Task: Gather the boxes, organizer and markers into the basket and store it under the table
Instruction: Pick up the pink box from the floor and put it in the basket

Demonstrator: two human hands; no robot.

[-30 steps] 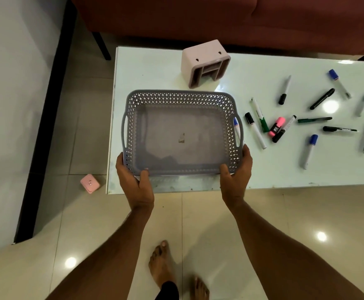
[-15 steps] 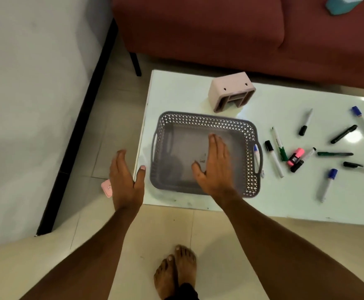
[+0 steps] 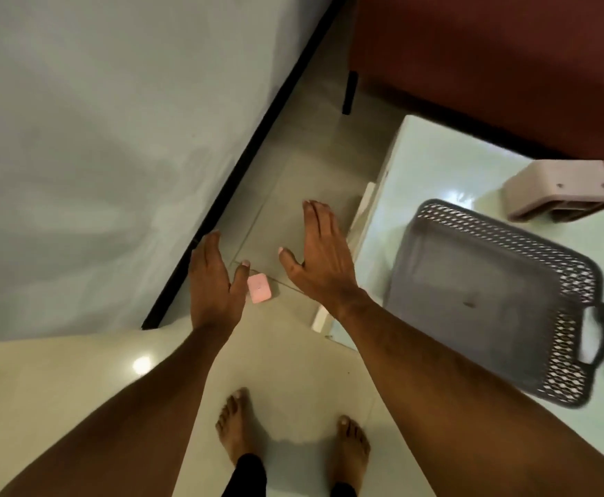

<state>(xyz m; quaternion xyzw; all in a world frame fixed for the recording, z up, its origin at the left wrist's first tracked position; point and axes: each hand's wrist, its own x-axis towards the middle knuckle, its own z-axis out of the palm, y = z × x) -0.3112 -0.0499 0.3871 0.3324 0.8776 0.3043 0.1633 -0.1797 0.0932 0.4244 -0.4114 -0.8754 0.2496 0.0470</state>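
You see glossy cream floor tiles (image 3: 286, 356); left of them a grey wall (image 3: 96, 138), beyond them a maroon sofa (image 3: 490, 66).

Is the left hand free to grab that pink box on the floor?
Probably yes. The left hand is open and empty, its thumb right beside the pink box, which lies on bare floor with nothing over it.

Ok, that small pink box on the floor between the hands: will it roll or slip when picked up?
The small pink box looks squarish with rounded corners and lies flat on the glossy tiled floor, so it probably won't roll. It seems small and likely light. On tiles that smooth it may skid if nudged sideways, so pinching it from above seems safer. Both the left hand and the right hand are open.
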